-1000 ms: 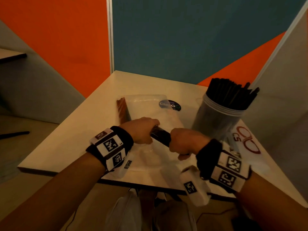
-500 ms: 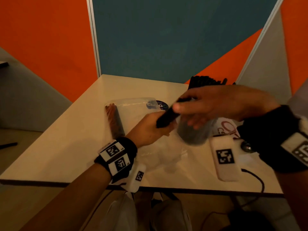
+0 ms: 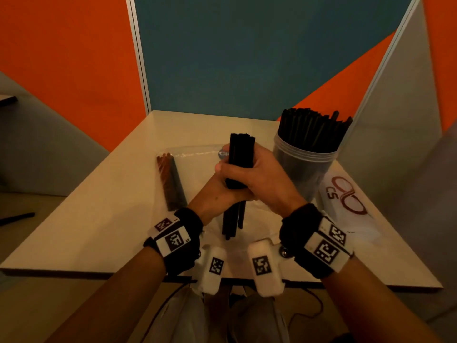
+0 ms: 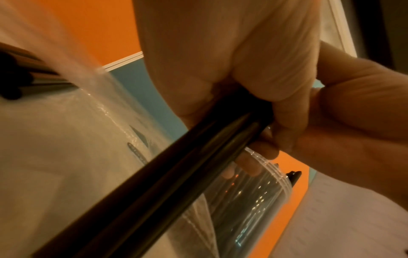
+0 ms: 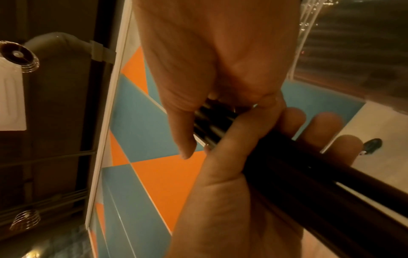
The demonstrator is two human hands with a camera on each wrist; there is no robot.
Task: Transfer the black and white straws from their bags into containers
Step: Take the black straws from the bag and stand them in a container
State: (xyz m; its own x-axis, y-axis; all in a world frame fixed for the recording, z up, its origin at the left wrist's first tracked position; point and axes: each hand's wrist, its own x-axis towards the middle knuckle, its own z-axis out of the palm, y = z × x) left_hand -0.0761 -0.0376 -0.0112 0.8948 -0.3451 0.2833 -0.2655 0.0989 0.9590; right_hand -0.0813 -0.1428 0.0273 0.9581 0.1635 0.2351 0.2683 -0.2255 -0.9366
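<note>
Now I am squeezing the light, slippery black straws point(image 3: 241, 164) mid-bundle with my right hand point(image 3: 264, 180) and left hand point(image 3: 217, 196), probably both, just beside the container point(image 3: 303, 167).

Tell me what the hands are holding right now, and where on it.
Both hands grip one bundle of black straws upright: the right hand wraps its middle, the left hand just below. Both ends stick out.

The counter point(image 3: 103, 219) is left bare along its left edge and near-left corner, where passage is unhindered. The right side is blocked by the container point(image 3: 303, 167) packed with upright black straws, near the far-right corner. The middle is taken up by a clear bag point(image 3: 197, 154) lying flat and a dark straw bundle point(image 3: 170, 181) beside it.
</note>
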